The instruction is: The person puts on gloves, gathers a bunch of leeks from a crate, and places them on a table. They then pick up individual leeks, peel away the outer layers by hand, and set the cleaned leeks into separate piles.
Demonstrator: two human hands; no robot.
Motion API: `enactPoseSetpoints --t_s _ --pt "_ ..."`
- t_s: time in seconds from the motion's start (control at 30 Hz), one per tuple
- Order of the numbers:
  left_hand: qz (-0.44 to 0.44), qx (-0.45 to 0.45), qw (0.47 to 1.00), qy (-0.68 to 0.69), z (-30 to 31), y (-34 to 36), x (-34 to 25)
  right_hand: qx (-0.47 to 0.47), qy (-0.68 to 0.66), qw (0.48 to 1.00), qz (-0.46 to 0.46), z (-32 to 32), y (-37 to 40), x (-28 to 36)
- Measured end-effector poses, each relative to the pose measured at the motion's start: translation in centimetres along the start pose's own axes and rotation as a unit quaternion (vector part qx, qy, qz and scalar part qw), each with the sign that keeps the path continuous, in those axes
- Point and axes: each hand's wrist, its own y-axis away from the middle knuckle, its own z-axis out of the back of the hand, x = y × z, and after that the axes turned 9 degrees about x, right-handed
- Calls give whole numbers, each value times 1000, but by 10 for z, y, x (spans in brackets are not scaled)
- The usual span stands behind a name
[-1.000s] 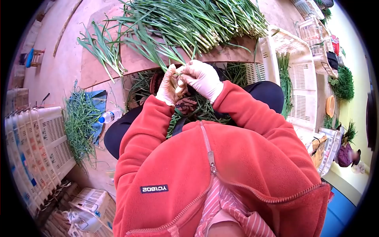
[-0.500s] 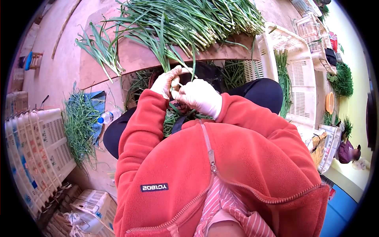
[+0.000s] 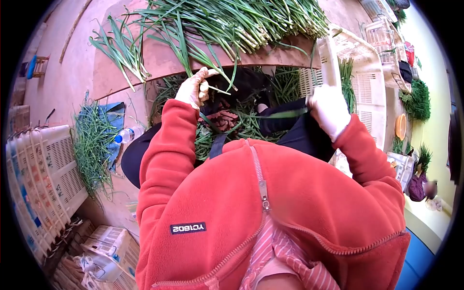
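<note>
My left hand, in a pale glove, is closed around the stem ends of a few long green stalks, whose leaves reach over the board's edge. Over my thigh on the right, my right hand, also gloved, is closed on a green leaf that trails leftward and is blurred. On the brown board lies a large pile of green stalks, with a small separate bunch at its left. Loose leaves lie below, between my legs.
At left are a plastic bottle, a heap of greens on blue cloth and a white crate. White crates holding some greens stand at right. Another person is at the far right.
My right hand has moved away from my left hand, rightward over my thigh, pulling a leaf along. My left hand has shifted slightly up and left, still holding the stalks.
</note>
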Motion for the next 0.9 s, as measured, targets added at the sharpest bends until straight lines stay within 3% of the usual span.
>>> enactPoseSetpoints --t_s 0.07,0.13,0.27,0.33,0.37,0.4,0.47,0.57,0.63,0.67,0.7,0.73,0.8,0.87,0.9 --pt "1 0 1000 2 -3 2 0 -94 2 996 -11 5 -27 9" --pt "-2 -1 1000 3 -5 3 -2 -201 -94 970 100 6 -63 31" --pt "10 22 1000 -7 -8 4 1 -141 -243 950 134 -12 -121 102" --pt "7 39 999 0 -11 3 -1 -10 -223 970 97 -33 -144 115" --pt "5 55 998 -9 -11 5 -2 -130 -274 944 132 -36 -136 114" --pt "8 -4 1000 13 -12 2 0 -163 -305 931 118 -38 -123 108" --pt "-39 -10 999 28 -8 3 4 -190 -331 919 96 -16 -85 75" --pt "-44 -50 997 30 -16 0 10 -236 -469 850 49 19 -21 13" --pt "-28 -56 998 25 -20 -10 15 -222 -291 929 -50 27 20 -34" --pt "-12 -65 998 19 -23 -15 17 -247 -263 930 -67 11 35 -59" --pt "14 -96 994 49 -30 -20 15 -155 -213 951 -164 6 49 -73" --pt "13 -92 994 48 -30 -26 16 -75 -30 976 -200 7 57 -79" --pt "-3 -99 993 70 -28 -38 22 -176 107 956 -210 -12 35 -69" --pt "6 -109 992 62 -30 -39 20 -214 -111 965 -102 4 -12 -24" --pt "20 -98 993 69 -32 -37 18 -110 -211 967 -88 6 -38 0"
